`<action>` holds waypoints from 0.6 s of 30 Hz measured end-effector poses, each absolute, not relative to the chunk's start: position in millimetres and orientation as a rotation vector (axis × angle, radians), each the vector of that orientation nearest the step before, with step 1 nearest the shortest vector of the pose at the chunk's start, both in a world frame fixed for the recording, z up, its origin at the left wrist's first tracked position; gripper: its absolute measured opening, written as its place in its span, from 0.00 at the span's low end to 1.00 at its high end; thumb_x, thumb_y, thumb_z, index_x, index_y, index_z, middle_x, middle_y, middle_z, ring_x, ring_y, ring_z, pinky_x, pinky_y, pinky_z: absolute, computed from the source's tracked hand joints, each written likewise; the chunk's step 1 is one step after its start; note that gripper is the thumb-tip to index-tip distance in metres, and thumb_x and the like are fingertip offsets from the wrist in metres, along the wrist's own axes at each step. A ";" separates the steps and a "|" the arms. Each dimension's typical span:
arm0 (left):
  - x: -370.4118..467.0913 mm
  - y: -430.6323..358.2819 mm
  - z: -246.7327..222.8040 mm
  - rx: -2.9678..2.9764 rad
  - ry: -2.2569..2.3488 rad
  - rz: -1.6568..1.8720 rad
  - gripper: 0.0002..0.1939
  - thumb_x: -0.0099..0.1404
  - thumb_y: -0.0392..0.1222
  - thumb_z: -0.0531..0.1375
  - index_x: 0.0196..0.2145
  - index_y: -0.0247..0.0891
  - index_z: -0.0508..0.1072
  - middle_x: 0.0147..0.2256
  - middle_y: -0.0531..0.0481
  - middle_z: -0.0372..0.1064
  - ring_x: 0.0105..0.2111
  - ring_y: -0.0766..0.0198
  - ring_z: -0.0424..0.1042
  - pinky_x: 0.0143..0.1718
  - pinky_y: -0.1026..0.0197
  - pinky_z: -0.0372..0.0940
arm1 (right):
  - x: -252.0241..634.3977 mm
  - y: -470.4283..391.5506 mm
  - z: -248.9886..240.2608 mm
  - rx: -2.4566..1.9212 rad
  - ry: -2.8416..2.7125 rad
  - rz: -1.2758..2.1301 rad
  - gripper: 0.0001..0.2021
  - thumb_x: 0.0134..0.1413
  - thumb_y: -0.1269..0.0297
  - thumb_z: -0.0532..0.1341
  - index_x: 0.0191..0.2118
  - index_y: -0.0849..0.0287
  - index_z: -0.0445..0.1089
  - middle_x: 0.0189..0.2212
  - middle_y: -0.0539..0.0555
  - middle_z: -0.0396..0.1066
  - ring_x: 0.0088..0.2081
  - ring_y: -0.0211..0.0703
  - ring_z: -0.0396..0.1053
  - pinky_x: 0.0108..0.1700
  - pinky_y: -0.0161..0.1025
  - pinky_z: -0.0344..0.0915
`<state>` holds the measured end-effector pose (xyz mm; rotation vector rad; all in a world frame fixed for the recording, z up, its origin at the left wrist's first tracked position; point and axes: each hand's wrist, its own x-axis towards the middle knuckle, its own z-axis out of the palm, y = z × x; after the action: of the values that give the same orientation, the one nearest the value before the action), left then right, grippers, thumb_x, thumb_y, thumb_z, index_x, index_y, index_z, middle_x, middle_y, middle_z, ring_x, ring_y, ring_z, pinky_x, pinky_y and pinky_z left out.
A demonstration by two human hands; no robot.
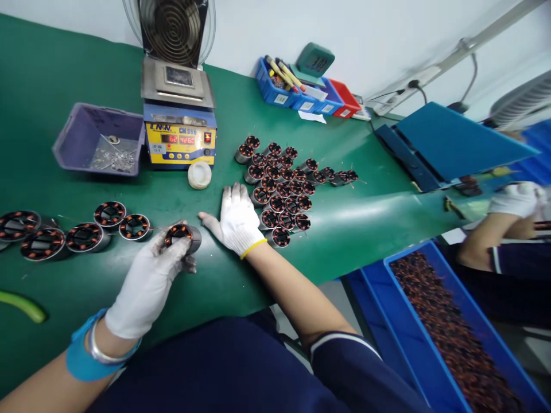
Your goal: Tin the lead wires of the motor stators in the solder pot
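My left hand (148, 275), in a white glove with a blue wristband, is closed around a motor stator (189, 236), a short metal cylinder with copper windings. My right hand (236, 221), also gloved, lies flat on the green table with its fingers stretched out, holding nothing. To its right stands a cluster of several similar stators (284, 189), some with thin wires sticking out. Left of my left hand, several more stators (85, 236) form a loose row. A small round white container (199, 174) sits just beyond the two hands.
A yellow-fronted solder pot (181, 140) stands at the back beside a purple bin (64, 155) of metal scraps. Blue bins (275, 97) with pens and a green clock (315, 59) line the wall. At right are a blue crate (398, 255) of parts and a co-worker's gloved hand (514, 199).
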<state>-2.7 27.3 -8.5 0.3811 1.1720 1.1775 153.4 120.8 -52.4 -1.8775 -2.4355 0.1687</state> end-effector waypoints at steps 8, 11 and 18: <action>-1.9 22.9 -6.0 0.410 1.184 1.181 0.24 0.51 0.50 0.74 0.43 0.36 0.76 0.36 0.49 0.75 0.27 0.67 0.70 0.26 0.64 0.69 | 162.4 90.8 -45.6 -1.819 -2.555 0.253 0.55 0.55 0.31 0.58 0.69 0.81 0.51 0.69 0.83 0.44 0.71 0.77 0.43 0.69 0.63 0.46; 1.5 21.3 -6.6 0.421 1.203 1.159 0.25 0.51 0.49 0.74 0.44 0.36 0.76 0.35 0.50 0.75 0.26 0.67 0.69 0.26 0.64 0.69 | 156.2 113.5 -48.5 -1.876 -2.482 0.200 0.53 0.58 0.32 0.55 0.69 0.82 0.50 0.69 0.83 0.45 0.71 0.77 0.43 0.70 0.62 0.45; 0.5 22.1 -5.9 0.368 1.232 1.189 0.30 0.49 0.50 0.74 0.47 0.36 0.75 0.34 0.52 0.74 0.25 0.68 0.69 0.25 0.65 0.69 | 159.3 103.0 -49.3 -1.772 -2.507 0.251 0.54 0.56 0.31 0.55 0.70 0.80 0.49 0.71 0.80 0.42 0.72 0.73 0.40 0.71 0.59 0.43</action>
<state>0.5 22.1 -5.9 0.3678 1.2318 1.1885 159.3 103.0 -49.3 -1.7716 -2.5073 0.2515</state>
